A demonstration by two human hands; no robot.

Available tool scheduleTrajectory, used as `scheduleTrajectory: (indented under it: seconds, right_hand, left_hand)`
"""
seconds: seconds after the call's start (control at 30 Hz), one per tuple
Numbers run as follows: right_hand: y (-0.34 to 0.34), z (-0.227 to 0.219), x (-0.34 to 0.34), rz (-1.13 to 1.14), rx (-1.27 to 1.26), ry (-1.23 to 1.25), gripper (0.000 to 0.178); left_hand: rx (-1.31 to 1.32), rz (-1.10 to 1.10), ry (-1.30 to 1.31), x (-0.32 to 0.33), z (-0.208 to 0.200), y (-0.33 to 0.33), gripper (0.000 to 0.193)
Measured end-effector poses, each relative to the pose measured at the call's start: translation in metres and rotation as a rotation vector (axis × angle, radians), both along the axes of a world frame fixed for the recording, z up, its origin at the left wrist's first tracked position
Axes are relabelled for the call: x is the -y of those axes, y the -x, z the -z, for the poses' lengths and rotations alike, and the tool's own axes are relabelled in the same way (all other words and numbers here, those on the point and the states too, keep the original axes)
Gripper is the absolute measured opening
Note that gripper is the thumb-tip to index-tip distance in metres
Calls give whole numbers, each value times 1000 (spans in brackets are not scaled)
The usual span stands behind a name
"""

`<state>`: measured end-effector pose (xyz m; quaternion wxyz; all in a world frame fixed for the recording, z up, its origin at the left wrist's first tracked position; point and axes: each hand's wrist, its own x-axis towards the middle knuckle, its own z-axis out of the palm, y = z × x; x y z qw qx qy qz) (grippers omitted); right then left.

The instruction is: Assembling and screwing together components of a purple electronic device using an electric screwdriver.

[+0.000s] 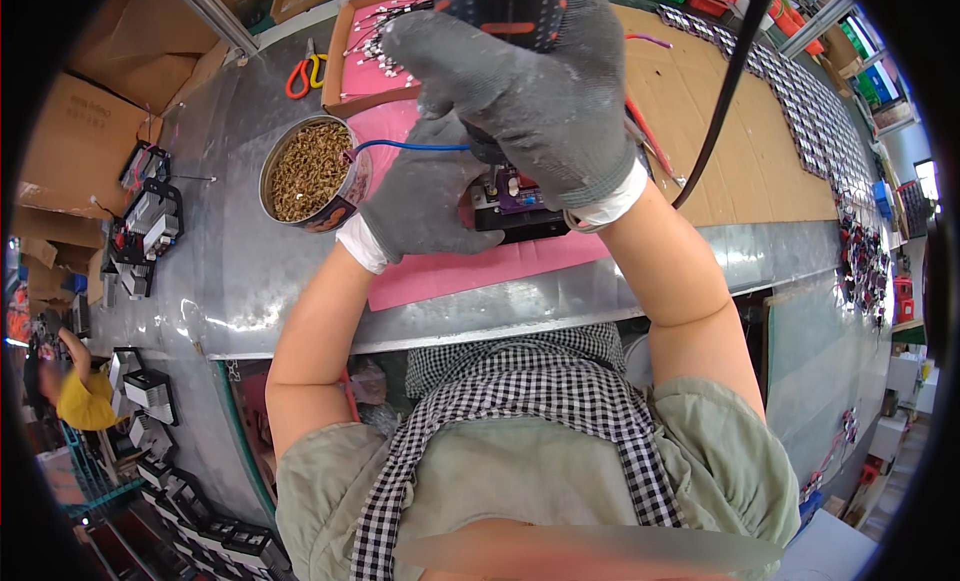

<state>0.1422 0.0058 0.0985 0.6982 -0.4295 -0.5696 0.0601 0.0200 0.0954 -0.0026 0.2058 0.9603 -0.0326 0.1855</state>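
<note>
My right hand (545, 106) in a grey glove is wrapped round a black and orange power screwdriver (505, 13), held upright with its nose pointing down. Below it lies a black housing with a purple circuit board (520, 199) on a pink mat (480, 271). My left hand (425, 196), also gloved in grey, grips the housing's left side; some of its fingers are hidden behind the right hand. A blue wire (415, 145) runs past the left hand toward the board. The screwdriver's tip is mostly hidden by my hands.
A round tin of small brass-coloured screws (312, 171) stands left of my left hand. Behind it are a box of white-tipped cables (375, 51) and red-and-yellow-handled scissors (305, 73). Cardboard (740, 131) lies right, beside rows of small modules (800, 101). A black cord (735, 91) hangs at right.
</note>
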Motion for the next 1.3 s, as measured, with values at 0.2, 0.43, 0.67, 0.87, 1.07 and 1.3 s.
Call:
scheduleTrajectory:
  seconds: [0.2,0.43,0.67,0.87,1.07,1.3]
  right_hand:
    - [2,-6,12,-80,-40,57,30]
    - [-7,3,-1,-40,316,-335,57]
    - [15,-12,16,-170,-183,107,51]
    - [1,-22,13,-225,-279,179,36]
    - [-3,-18,11,-282,-291,130,32]
    - [2,-3,7,-356,-339,53,44]
  left_hand:
    - [2,-41,86,3,5,1,71]
    - [74,-79,17,4,9,4,70]
    - [92,-10,115,2,-1,7,45]
    - [-155,-205,257,24,-21,-5,23]
    - [-15,-262,155,24,-9,-8,13]
    - [-467,-132,406,12,-42,2,40]
